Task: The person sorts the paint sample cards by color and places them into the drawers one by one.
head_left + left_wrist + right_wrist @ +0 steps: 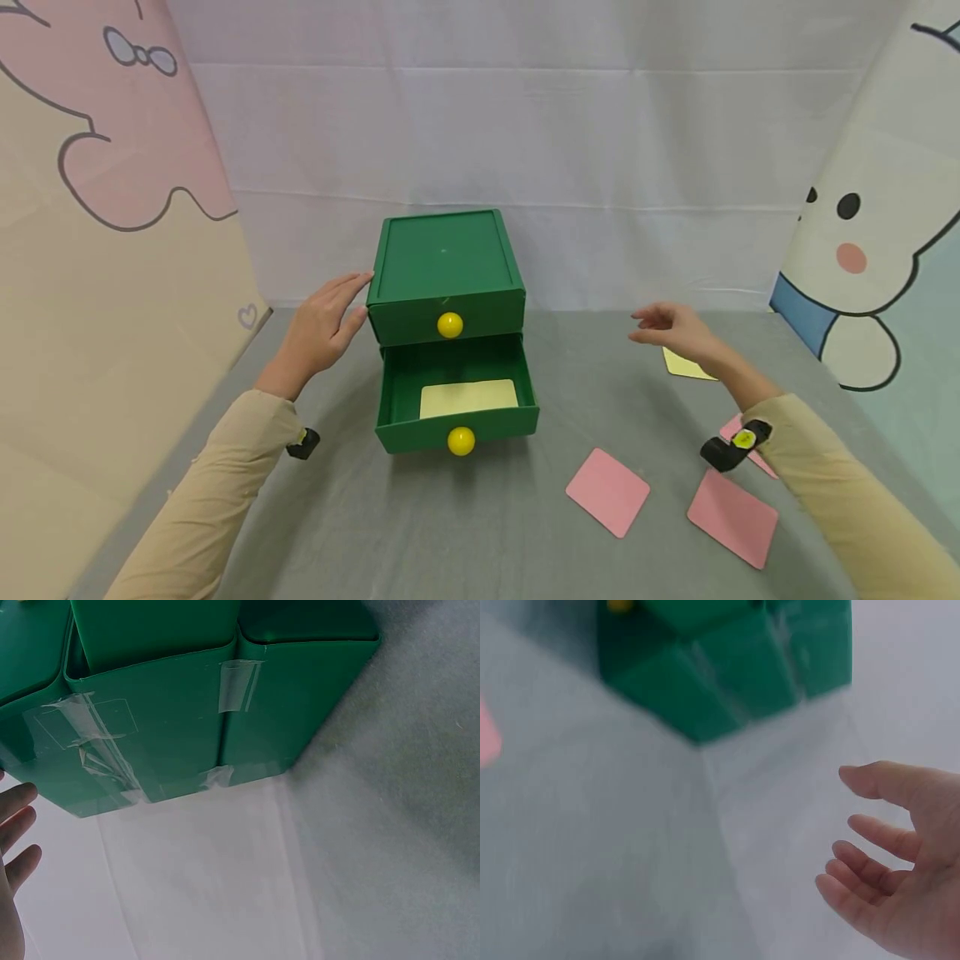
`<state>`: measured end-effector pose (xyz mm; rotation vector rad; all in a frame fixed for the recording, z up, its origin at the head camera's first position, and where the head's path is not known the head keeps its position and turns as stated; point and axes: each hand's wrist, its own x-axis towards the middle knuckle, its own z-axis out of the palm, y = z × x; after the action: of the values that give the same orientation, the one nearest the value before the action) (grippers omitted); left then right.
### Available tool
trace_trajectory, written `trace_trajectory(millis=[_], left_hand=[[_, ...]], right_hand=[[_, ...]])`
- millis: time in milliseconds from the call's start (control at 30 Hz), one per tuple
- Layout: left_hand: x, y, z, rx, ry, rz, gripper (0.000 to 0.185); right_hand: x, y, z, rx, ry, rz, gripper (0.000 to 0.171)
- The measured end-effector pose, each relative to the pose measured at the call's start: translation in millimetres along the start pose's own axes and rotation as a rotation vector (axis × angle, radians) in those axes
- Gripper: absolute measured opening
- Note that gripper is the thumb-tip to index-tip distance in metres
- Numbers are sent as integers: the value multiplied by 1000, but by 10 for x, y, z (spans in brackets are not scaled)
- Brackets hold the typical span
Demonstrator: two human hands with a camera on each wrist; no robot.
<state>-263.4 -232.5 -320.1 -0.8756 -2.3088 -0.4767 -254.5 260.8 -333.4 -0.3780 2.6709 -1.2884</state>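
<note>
Nearest, two pink cards (607,492) flat on grey cloth (465,533). Further back, green drawer box (448,275), probably light, stiff plastic, likely to slide; best steadied at the sides or drawn by a yellow knob (461,441). Left hand (318,329) straight-fingered against its left wall; right hand (675,331) well apart, loosely spread, empty. Lower drawer (457,392) open, yellow card (468,397) inside

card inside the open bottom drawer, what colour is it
Pale yellow. The card lies flat in the open drawer of the green box; the head view shows it best.
</note>
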Motion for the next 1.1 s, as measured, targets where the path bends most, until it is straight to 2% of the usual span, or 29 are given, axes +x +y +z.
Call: trace_trajectory(millis=[200, 333, 467, 767, 967, 1100], left_hand=[[-3, 9, -16, 9, -10, -4, 61], [-2, 11, -15, 8, -11, -4, 61], [-3, 15, -15, 8, -7, -1, 62], [-2, 21, -17, -8, -8, -7, 60], [-6, 14, -14, -7, -5, -11, 59], [-6, 14, -9, -4, -7, -11, 58]], right_hand=[[-20, 584, -166, -22, 27, 173, 66], [-37, 829, -208, -21, 35, 259, 74], [-56, 996, -197, -34, 74, 307, 79], [-59, 1281, -158, -61, 188, 417, 84], [-14, 1295, -124, -148, 246, 438, 80], [14, 1282, -107, -220, 243, 464, 80]])
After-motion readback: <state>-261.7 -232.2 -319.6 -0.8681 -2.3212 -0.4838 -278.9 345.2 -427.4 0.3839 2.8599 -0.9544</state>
